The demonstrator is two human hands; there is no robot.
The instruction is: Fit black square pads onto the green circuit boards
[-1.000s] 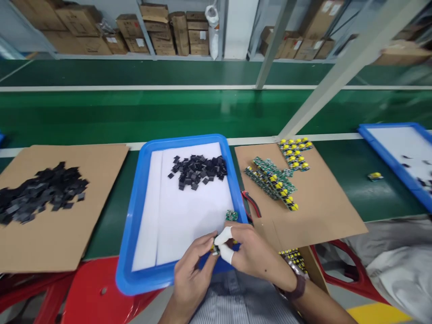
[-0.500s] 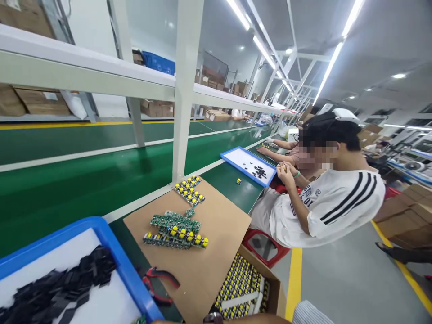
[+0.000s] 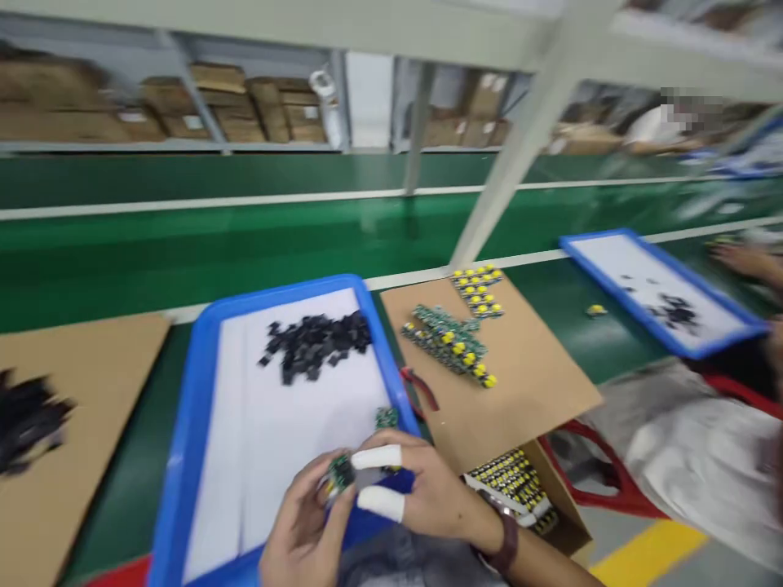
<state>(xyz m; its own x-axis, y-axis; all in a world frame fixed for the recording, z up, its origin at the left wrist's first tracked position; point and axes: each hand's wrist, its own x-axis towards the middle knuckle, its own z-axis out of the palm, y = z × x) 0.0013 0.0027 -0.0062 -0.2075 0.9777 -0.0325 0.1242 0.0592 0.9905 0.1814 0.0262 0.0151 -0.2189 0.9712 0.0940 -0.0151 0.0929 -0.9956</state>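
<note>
A small green circuit board (image 3: pixel 341 473) with a black square piece on its face is pinched between the thumb and fingers of my left hand (image 3: pixel 309 522). My right hand (image 3: pixel 428 489) wears white finger covers on thumb and index finger; the index tip reaches that board's edge. Another green circuit board (image 3: pixel 386 417) sticks out past my right index finger, and a bit of yellow shows between finger and thumb. My right hand appears to hold it, with the grip mostly hidden. Below lies a blue-rimmed tray (image 3: pixel 183 424) with a pile of black pieces (image 3: pixel 318 342).
Right of the tray, a cardboard sheet (image 3: pixel 538 367) carries boards with yellow parts (image 3: pixel 477 289) and red-handled pliers (image 3: pixel 419 390). An open box (image 3: pixel 568 530) of boards stands below. More black pieces (image 3: pixel 28 420) lie left. Another blue tray (image 3: pixel 661 277) and a person are at right.
The view has swung left and down onto the tray. Both my hands are now in view over its near edge, with the circuit board between them.
</note>
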